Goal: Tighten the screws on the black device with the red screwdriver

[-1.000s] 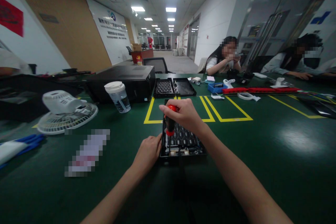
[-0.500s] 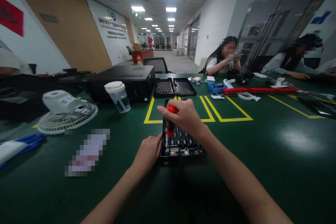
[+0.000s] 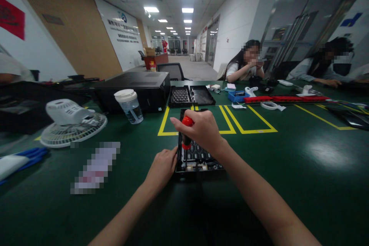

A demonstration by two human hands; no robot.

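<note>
My right hand (image 3: 203, 128) is closed around a screwdriver (image 3: 186, 140) with a red-and-black handle, held upright. Its shaft points down into the near left part of an open black plastic case (image 3: 198, 150), which has rows of dark shapes inside and pale and metallic parts along its near edge. The exact spot under the tip is too small to make out. My left hand (image 3: 162, 163) grips the case's left side, with its fingertips partly hidden against the wall. My right hand and wrist cover much of the case's right and far portions.
Beyond the hands lies a second open black case (image 3: 203, 95). To the left are a cup with a white lid (image 3: 128, 106), a fan part (image 3: 73, 125), blue-and-white gloves (image 3: 23, 161) and a black computer case (image 3: 132, 90). A blue tray (image 3: 238, 96) sits back right; people sit across the table.
My right hand has turned slightly around the screwdriver handle, its thumb shifting a little left. My left hand and the case hold still.
</note>
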